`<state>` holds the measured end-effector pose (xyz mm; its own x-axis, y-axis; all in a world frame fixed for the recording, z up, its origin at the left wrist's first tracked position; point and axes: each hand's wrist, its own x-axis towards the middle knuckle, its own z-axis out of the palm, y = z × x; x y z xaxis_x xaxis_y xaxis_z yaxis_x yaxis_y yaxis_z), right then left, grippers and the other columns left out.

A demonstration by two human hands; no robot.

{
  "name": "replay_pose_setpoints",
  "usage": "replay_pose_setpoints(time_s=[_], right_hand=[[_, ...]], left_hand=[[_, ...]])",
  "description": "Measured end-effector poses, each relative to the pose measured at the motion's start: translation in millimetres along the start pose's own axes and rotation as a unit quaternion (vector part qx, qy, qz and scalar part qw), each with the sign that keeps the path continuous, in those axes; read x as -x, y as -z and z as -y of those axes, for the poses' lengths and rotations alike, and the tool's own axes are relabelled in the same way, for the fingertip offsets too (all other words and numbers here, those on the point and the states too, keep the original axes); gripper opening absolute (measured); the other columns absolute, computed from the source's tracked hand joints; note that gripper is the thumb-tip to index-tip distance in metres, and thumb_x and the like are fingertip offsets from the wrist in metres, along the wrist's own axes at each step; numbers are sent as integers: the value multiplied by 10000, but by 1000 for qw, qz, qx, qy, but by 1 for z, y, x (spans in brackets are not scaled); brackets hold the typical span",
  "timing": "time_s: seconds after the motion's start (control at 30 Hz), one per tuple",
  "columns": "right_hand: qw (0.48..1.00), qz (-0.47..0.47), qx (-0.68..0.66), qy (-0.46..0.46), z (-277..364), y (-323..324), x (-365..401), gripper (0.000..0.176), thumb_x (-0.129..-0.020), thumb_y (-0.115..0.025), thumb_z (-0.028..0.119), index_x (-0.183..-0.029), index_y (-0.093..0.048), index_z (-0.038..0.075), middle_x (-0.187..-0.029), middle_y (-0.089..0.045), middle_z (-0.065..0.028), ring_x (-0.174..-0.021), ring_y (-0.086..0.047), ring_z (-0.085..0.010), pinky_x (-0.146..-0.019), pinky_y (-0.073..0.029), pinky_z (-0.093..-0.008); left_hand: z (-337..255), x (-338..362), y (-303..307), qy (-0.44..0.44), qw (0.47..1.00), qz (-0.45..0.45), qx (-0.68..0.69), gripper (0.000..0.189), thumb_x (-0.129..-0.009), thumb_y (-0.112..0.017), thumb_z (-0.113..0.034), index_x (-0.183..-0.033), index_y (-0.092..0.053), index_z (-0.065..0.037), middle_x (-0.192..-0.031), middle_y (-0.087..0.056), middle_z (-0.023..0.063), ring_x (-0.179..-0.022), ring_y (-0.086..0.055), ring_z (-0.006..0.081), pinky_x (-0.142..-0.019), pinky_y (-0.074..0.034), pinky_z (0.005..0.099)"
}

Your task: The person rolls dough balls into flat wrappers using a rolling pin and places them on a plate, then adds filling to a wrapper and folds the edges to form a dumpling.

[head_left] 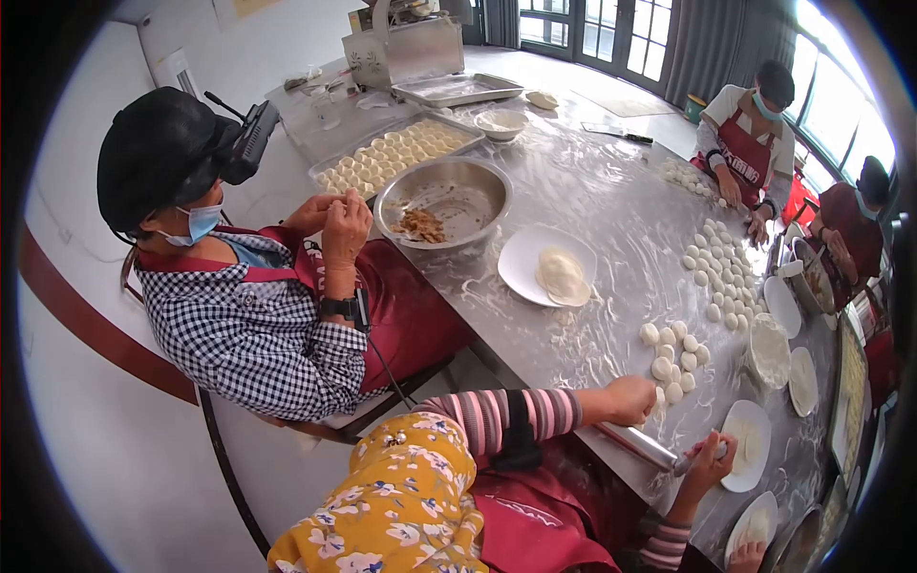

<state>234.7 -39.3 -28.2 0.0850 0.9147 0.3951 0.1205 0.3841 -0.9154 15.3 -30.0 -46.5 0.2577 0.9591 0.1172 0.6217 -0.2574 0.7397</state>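
My right hand (705,465) grips one end of a metal rolling pin (646,446) near the table's edge. My left hand (630,400) is closed in a fist above the pin's other end; what its fingers hold, if anything, is hidden. Pale dough balls (674,355) lie right beside the left hand's fingertips on the floured table. To the right of my right hand is a white plate (761,413) with a flat dough wrapper (748,445) on it. Another white plate (511,271) farther left bears a stack of wrappers (563,275).
At left, a person (248,315) pinches something small beside a steel bowl (465,177) of filling. Behind it is a tray of dumplings (392,153). Two people work at the far right near more dough balls (723,272) and a flour bowl (767,350). Another hand (749,556) shows at bottom right.
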Motion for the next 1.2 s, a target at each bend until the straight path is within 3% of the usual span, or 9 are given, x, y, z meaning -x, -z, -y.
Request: replay_pose_setpoints(time_s=[0.13, 0.23, 0.33, 0.4, 0.67, 0.73, 0.83, 0.93, 1.2], right_hand=[[1000, -20, -18, -16, -7, -4, -4, 101, -920, -546, 113, -865, -476, 65, -667, -465, -16, -478, -422, -51, -400, -351, -184], [992, -44, 116, 4, -17, 12, 14, 80, -839, -591, 34, -864, -515, 40, -775, -508, -44, -672, -486, -135, -599, -425, -287], [967, -50, 194, 159, -1, 12, 27, 155, -775, -629, -18, -866, -516, 36, -789, -533, -92, -699, -518, -210, -667, -443, -307], [980, -54, 174, 79, -5, 11, 30, 164, -775, -639, -17, -858, -507, 33, -770, -532, -93, -680, -525, -210, -646, -447, -308], [996, -21, 91, -12, -10, -20, -30, 199, -772, -673, 11, -829, -486, 45, -658, -525, -78, -572, -555, -202, -544, -444, -312], [988, -27, 128, 85, -18, -16, -30, 202, -776, -680, 24, -830, -486, 45, -673, -528, -78, -582, -554, -186, -539, -447, -309], [974, -42, 195, 103, -12, 4, 7, 204, -771, -680, 17, -826, -486, 41, -686, -528, -85, -582, -548, -183, -541, -443, -300], [986, -66, 139, 63, -3, 9, 33, 205, -757, -678, 3, -824, -487, 40, -694, -520, -101, -571, -538, -224, -549, -441, -307], [968, -68, 174, 167, -14, -26, -39, 189, -756, -665, -3, -823, -493, 38, -673, -527, -109, -579, -546, -277, -556, -440, -325]], left_hand=[[-3, -8, 6, 5, 997, 76, -26, 79, -581, -632, -87, -639, -649, -37, -651, -610, 188, -627, -611, 346, -577, -468, 422], [5, -13, 12, -1, 992, 123, 26, 126, -572, -627, -117, -614, -599, -1, -620, -581, 203, -566, -571, 319, -550, -438, 423], [11, -8, 19, 62, 984, 144, 86, 161, -686, -660, -132, -754, -594, -3, -651, -593, 116, -632, -576, 209, -576, -460, 348], [9, -3, 20, 49, 985, 134, 99, 116, -725, -647, -103, -749, -586, -7, -647, -585, 86, -644, -569, 182, -601, -463, 319], [-7, -20, 27, 33, 984, 177, 2, 149, -767, -646, -113, -869, -637, -4, -749, -644, 147, -712, -624, 244, -648, -474, 350], [-6, -23, 26, 30, 978, 207, -22, 137, -758, -642, -99, -850, -632, 2, -747, -641, 152, -707, -622, 245, -648, -474, 350], [3, -18, 25, -5, 985, 173, -7, 121, -754, -634, -84, -833, -620, 7, -738, -634, 147, -692, -613, 245, -647, -473, 349], [7, -12, 26, 3, 984, 168, 54, 103, -750, -623, -64, -820, -607, 10, -727, -621, 145, -681, -600, 245, -650, -471, 345], [-11, -20, 22, 7, 987, 162, 6, 106, -786, -608, -94, -842, -602, -4, -724, -608, 149, -681, -591, 238, -651, -466, 339]])
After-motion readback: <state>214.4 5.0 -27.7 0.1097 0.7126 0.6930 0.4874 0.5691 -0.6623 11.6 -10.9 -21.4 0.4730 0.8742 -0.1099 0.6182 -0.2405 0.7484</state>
